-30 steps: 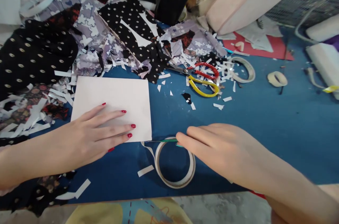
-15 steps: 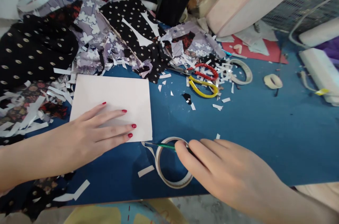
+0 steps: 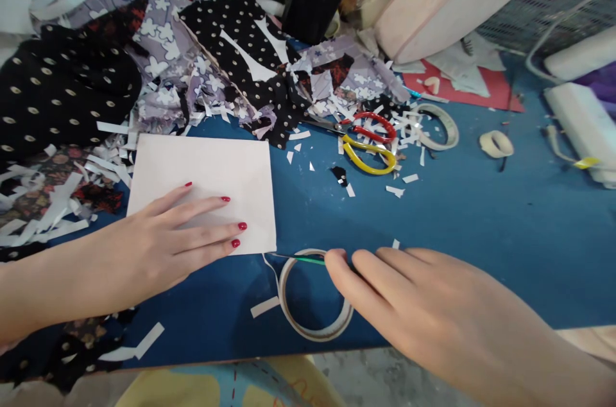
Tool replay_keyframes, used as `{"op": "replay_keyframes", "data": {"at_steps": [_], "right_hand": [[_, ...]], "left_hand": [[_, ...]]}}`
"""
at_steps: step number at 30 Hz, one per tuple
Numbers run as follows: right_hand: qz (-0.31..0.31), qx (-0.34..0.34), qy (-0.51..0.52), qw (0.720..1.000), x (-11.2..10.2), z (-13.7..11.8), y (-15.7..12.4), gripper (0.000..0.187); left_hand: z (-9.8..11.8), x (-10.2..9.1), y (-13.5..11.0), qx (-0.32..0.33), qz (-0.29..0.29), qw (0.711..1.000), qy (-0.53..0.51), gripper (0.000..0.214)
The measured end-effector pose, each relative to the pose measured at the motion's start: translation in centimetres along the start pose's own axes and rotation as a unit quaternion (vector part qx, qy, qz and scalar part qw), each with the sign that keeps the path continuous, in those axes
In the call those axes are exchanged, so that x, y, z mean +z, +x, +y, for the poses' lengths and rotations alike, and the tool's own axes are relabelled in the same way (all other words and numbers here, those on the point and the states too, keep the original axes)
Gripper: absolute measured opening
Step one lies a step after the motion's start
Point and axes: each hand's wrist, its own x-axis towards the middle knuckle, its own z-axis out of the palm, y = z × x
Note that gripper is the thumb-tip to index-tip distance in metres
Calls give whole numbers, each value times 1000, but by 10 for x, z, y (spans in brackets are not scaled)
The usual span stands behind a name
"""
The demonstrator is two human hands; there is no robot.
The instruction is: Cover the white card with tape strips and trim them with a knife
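My left hand (image 3: pixel 166 233) lies flat with spread fingers on a white square card (image 3: pixel 240 169), pressing it to the blue table. In my right hand (image 3: pixel 409 291), fingers closed, is a pair of slim green tweezers (image 3: pixel 310 259), their thin tip pointing left toward the card's lower right corner. Below the tweezers a roll of tape (image 3: pixel 315 334) rests on the table, partly behind my right fingers. Its loose end (image 3: pixel 270 267) rises to the tweezers' tip near the card's edge; whether the tip grips it I cannot tell.
Scissors (image 3: pixel 366 144) with red and yellow handles lie behind, among white paper snippets. Patterned fabric scraps (image 3: pixel 240 41) pile up at the back left. More tape rolls (image 3: pixel 495 144) sit to the right. The table's front edge (image 3: pixel 269 359) runs close below the tape roll.
My right hand and the tweezers have shifted slightly right, so the tip stands a little farther right. The tape roll has moved slightly left. My left hand stays on the card.
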Motion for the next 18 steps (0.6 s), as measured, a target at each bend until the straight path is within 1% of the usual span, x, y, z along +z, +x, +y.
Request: {"op": "replay_keyframes", "data": {"at_steps": [3, 5, 6, 8, 10, 12, 13, 15, 17, 18], "right_hand": [[11, -1, 15, 1000, 0, 3, -4, 42], [22, 5, 41, 999, 1, 10, -7, 41], [31, 13, 59, 998, 3, 15, -8, 40], [54, 50, 96, 993, 11, 29, -11, 33], [71, 104, 117, 985, 25, 47, -14, 29], [98, 175, 108, 974, 45, 68, -16, 25], [108, 205, 93, 968, 55, 78, -16, 25], [106, 254, 62, 959, 74, 95, -14, 26], [89, 286, 32, 954, 87, 105, -9, 28], [84, 292, 15, 953, 90, 107, -5, 29]], "left_hand": [[-1, 2, 0, 7, 6, 1000, 2, 43], [-3, 3, -1, 9, 4, 1000, 19, 41], [-3, 3, -2, 8, 2, 1000, 28, 40], [-4, 4, -3, 13, -9, 999, 51, 40], [-4, 3, -3, 21, -23, 997, 73, 41], [-2, 2, -3, 23, -19, 996, 83, 42], [-1, 1, -2, 21, -8, 996, 81, 41], [2, -3, 0, 18, 21, 997, 76, 39], [4, -8, 2, 15, 56, 994, 91, 39], [5, -12, 3, 3, 74, 991, 112, 38]]}}
